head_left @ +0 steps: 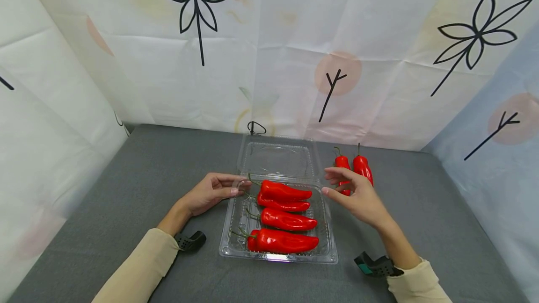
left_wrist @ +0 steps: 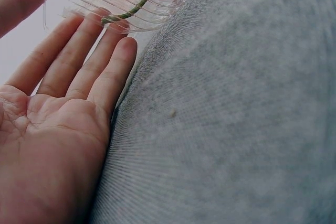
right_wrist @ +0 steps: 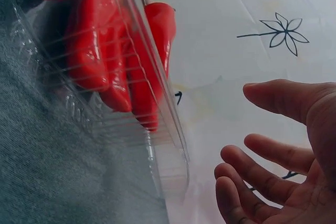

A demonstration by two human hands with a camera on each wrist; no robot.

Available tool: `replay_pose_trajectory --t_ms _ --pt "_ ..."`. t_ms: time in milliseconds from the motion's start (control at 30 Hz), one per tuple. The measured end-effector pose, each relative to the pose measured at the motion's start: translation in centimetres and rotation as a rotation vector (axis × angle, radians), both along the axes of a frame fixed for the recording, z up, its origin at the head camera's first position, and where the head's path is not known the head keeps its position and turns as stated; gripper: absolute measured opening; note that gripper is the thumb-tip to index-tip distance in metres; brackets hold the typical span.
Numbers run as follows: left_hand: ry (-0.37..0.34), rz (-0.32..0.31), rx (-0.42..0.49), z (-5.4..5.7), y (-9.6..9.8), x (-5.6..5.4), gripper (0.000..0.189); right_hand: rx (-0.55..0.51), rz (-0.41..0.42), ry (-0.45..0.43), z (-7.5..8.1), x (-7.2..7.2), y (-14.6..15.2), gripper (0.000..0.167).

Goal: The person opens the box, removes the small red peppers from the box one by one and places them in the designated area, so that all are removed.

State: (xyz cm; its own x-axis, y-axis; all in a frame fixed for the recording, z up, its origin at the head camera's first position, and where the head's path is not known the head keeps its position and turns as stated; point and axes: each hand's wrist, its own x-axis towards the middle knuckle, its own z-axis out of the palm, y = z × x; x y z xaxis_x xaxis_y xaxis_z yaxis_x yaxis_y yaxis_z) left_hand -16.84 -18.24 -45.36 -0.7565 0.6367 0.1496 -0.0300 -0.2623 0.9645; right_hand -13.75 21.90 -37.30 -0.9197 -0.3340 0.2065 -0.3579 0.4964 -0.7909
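Observation:
A clear plastic clamshell box (head_left: 225, 249) lies on the grey table with its lid (head_left: 275, 155) folded back. Several red peppers (head_left: 288, 221) with green stems lie crosswise inside, some partly hidden by others. At the box's upper left side, my left hand (head_left: 210, 193) touches the plastic with nearly straight fingers; a pepper stem (left_wrist: 131, 11) shows beside the fingertips in the left wrist view. My right hand (head_left: 358, 195) hovers just off the box's right side, holding nothing, thumb apart from loosely bent fingers. Behind it are two loose peppers (head_left: 363, 167), one partly covered by the hand.
Grey cloth covers the table (head_left: 168, 158). A pale printed curtain (head_left: 286, 83) with flower drawings rises behind it and along both sides. Dark bands (head_left: 191, 241) sit on both wrists, below cream sleeves.

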Motion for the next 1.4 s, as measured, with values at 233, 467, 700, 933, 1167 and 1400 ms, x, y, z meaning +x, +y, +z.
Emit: replay_pose_trajectory --t_ms 233,467,700,933,1167,1400 --pt "-0.005 0.000 0.003 0.1 0.0 0.0 0.043 -0.011 0.063 -0.016 -0.4 0.3 -0.8 0.047" --pt "0.001 -0.003 0.006 0.2 0.0 0.0 0.043 -0.047 0.152 -0.024 -0.8 0.8 -1.8 0.047" --pt "0.005 -0.002 0.004 0.1 -0.1 0.1 0.042 -0.067 0.250 -0.050 -0.8 1.4 -3.0 0.047" --pt "0.005 0.000 0.002 0.1 -0.1 0.1 0.043 -0.056 0.303 -0.073 -1.0 2.0 -3.8 0.047" --pt "0.001 -0.004 0.006 0.1 0.0 0.1 0.044 -0.054 0.392 -0.056 -1.5 2.4 -4.5 0.046" --pt "-0.006 0.001 0.003 0.2 0.0 0.1 0.044 -0.037 0.463 -0.074 -1.7 2.9 -5.1 0.047"
